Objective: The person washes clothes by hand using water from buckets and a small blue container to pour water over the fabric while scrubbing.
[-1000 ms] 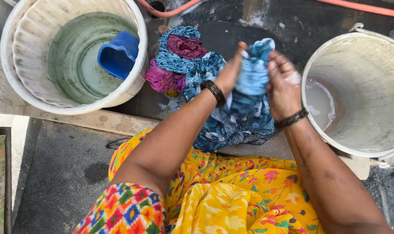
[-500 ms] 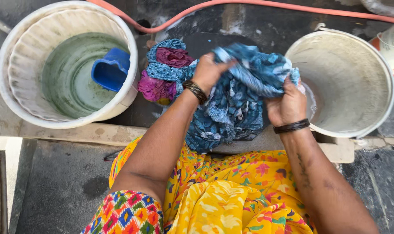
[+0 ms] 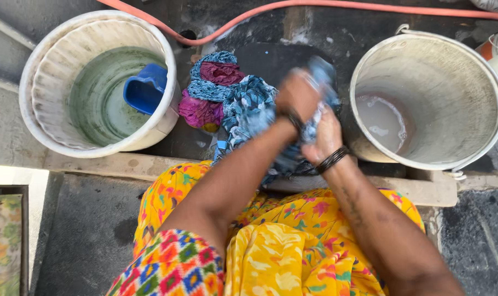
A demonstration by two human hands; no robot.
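Observation:
A wet blue patterned cloth [image 3: 249, 112] is bunched on a dark stone slab [image 3: 271, 57] in front of me. My left hand [image 3: 297, 96] grips the cloth from above, a dark bangle at its wrist. Just below it, my right hand [image 3: 324, 136] clutches the same cloth, with black bangles on the wrist. Both hands are pressed close together and blurred. The cloth's far end pokes out above the left hand.
A white tub [image 3: 40, 71] at the left holds greenish water and a blue mug [image 3: 146, 87]. At the right stands a white bucket [image 3: 440, 71] with soapy water. Pink and blue clothes [image 3: 205, 93] lie heaped by the tub. An orange hose [image 3: 292, 6] runs along the top.
The hands had spread the cloth wide toward the right bucket; now they have come together at the middle, bunching it against the slab.

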